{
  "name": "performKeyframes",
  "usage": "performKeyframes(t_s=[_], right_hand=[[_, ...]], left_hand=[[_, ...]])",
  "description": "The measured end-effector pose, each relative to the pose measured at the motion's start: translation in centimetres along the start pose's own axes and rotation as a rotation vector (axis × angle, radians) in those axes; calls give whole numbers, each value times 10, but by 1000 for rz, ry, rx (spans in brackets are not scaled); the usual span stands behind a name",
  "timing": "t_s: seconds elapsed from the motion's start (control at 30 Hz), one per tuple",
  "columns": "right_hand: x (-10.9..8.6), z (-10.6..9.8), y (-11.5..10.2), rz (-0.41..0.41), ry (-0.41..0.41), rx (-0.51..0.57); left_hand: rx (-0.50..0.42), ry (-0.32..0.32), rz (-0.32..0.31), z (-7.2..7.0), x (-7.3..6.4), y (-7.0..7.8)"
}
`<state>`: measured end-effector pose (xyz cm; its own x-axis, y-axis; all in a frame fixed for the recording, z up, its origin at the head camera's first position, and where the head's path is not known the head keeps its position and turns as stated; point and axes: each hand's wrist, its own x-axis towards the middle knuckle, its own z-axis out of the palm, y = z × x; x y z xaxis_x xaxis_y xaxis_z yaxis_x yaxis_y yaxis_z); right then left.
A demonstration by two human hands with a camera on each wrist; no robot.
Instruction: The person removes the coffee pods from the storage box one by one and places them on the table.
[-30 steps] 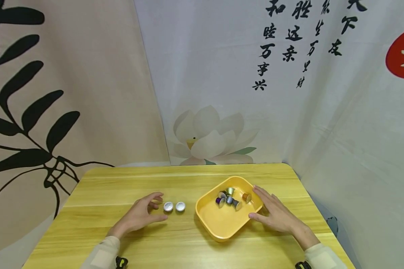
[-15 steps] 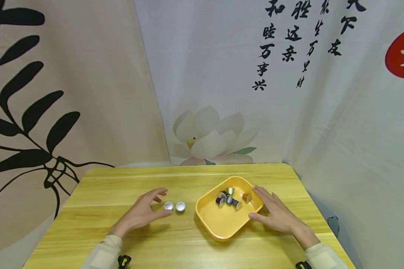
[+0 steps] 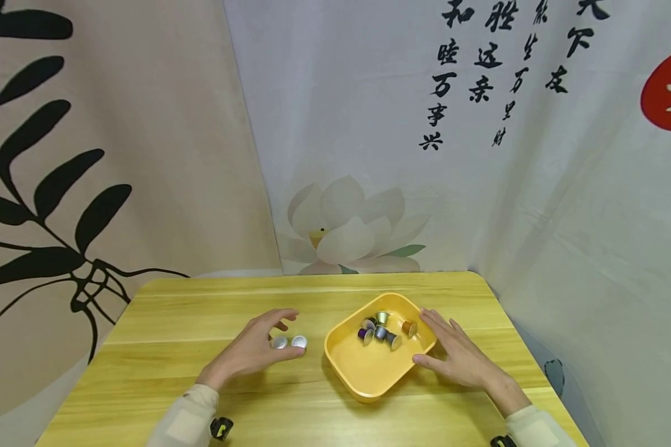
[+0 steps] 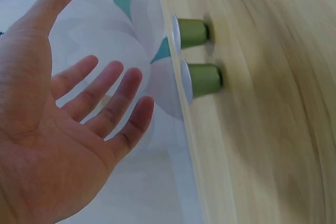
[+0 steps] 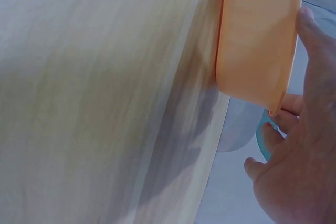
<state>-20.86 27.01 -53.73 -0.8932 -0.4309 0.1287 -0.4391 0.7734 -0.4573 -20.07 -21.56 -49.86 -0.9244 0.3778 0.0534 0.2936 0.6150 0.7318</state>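
Note:
Two green coffee capsules stand lid up on the wooden table, side by side, their silver lids showing in the head view. Over them reaches my left hand, thumb and fingers spread apart with nothing between them; in the left wrist view the palm and loosely bent fingers are apart from the capsules. My right hand rests at the right side of a yellow tray, thumb and fingertips on its rim. Inside the tray lie several coffee capsules, among them purple, silver, and an orange one.
The wooden table runs back to a cloth backdrop printed with a lotus, dark leaves and writing. Black bands sit at both wrists, by the sleeves.
My left hand has moved right, from beside the two green capsules to over them, its thumb now in front of the right one. The right hand and the tray have stayed put.

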Motion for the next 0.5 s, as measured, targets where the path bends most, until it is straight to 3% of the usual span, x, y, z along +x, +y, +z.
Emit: performKeyframes(t_s=[0.5], right_hand=[[-1,0,-1,9,-6,5]], left_hand=[[6,-58,117,13,21,29]])
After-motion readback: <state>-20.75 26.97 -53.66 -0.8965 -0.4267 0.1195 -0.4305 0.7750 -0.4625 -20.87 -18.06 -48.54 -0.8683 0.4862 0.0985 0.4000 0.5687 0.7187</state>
